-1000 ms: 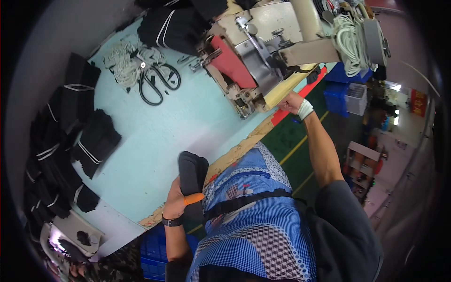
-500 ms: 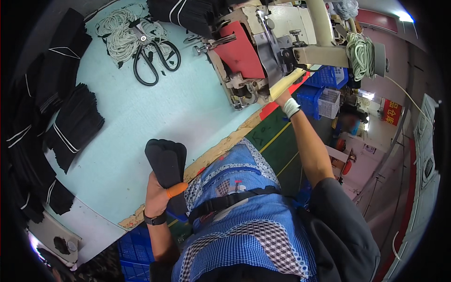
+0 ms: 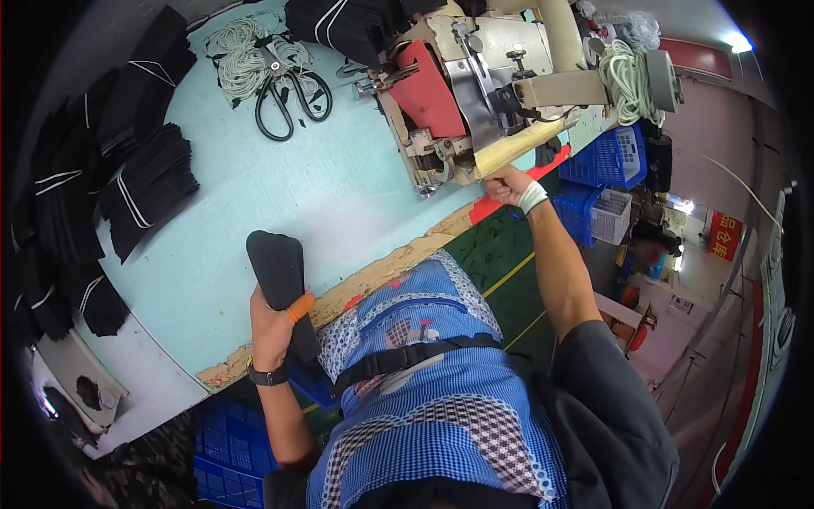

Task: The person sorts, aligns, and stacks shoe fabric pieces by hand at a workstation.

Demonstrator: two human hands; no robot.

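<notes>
My left hand [image 3: 272,331] is closed around a stack of black insole-shaped pieces [image 3: 279,267], wide end up, over the table's front edge. An orange cover is on its thumb, which presses against the stack's side. My right hand [image 3: 509,186], with a white band at the wrist, is at the front of the sewing-type machine [image 3: 475,76], just below its yellow guard [image 3: 521,146]. Its fingers are curled; what they hold, if anything, is hidden. Black-handled scissors [image 3: 275,89] lie on a heap of pale cord [image 3: 242,59] farther back.
Tied bundles of black pieces [image 3: 148,187] crowd the left side of the pale blue table [image 3: 212,220]. Another bundle [image 3: 348,30] lies beside the machine. The table's front edge [image 3: 407,254] is worn. Blue baskets [image 3: 606,157] stand at the right; another blue basket [image 3: 229,450] is below the table.
The fanned black pieces now sit together in a narrower stack. My left hand has shifted slightly left and up with them. More of my right hand shows below the yellow guard.
</notes>
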